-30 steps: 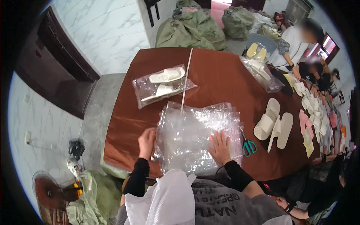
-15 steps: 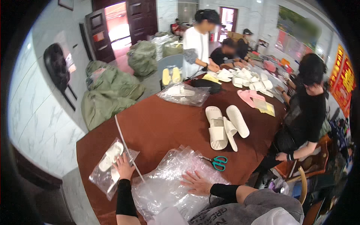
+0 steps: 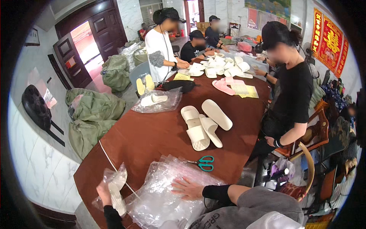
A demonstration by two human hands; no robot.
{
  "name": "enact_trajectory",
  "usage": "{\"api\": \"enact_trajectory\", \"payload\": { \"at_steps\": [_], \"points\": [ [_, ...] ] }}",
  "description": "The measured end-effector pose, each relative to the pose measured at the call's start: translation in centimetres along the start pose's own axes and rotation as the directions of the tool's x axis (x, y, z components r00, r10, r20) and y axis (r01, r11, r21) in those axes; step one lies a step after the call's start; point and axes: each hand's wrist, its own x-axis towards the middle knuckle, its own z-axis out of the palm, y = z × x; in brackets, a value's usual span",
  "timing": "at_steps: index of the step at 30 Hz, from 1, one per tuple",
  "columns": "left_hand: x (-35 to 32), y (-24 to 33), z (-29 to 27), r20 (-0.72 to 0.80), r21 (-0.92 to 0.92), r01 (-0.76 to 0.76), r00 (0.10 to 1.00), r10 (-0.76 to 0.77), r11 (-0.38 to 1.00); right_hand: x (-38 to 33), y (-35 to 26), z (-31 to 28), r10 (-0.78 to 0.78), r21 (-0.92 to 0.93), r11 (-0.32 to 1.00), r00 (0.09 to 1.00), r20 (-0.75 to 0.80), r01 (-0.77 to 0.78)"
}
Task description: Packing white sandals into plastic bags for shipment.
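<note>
My left hand (image 3: 103,191) is closed at the left edge of a clear plastic bag with white slippers (image 3: 116,195) inside, at the near left of the table. The bag looks tilted up, and my fingertips are partly hidden. My right hand (image 3: 188,189) lies flat with fingers spread on a pile of clear plastic bags (image 3: 152,194). Just beyond that pile are teal-handled scissors (image 3: 206,163). Farther off, several loose cream slippers (image 3: 217,114) rest on the brown tabletop.
A thin white strip (image 3: 114,164) runs across the brown table (image 3: 152,133). Another bagged white slipper (image 3: 153,100), pink slippers (image 3: 223,87) and heaped white slippers (image 3: 217,66) lie farther off. Co-workers stand or sit around the table. Green sacks (image 3: 93,107) are on the floor at left.
My left hand has gone from lying spread on the bagged slippers to gripping the bag's edge and tilting it up. My right hand stays flat on the bags. The view has shifted.
</note>
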Motion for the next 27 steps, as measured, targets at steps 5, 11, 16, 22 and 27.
{"api": "enact_trajectory", "payload": {
  "at_steps": [5, 11, 16, 22, 27],
  "points": [
    [5.0, 19.2, -7.2, 0.074, -0.193, 0.062, 0.996, -0.048, 0.979, 0.0, 1.0, 1.6, -0.055, 0.030, 0.998, 0.992, -0.116, 0.059],
    [-1.9, 26.4, -9.2, 0.453, -0.340, -0.067, 0.862, 0.226, 0.938, -0.1, 1.3, -0.6, 0.003, -0.084, 0.996, 1.000, -0.018, -0.004],
    [-17.7, 19.9, -7.9, 0.408, -0.449, 0.589, 0.804, -0.432, 0.672, 0.2, 0.9, 0.6, -0.071, -0.101, 0.993, 0.993, -0.093, 0.062],
    [-30.3, 19.8, -4.8, -0.119, -0.129, 0.649, 0.741, -0.661, 0.750, -0.2, 1.3, 2.6, -0.128, -0.111, 0.986, 0.990, -0.054, 0.122],
    [-30.1, 25.0, 2.3, -0.297, 0.118, 0.583, 0.793, -0.532, 0.804, 0.0, 4.0, 2.8, -0.205, -0.157, 0.970, 0.971, -0.125, 0.185]
  ]
}}
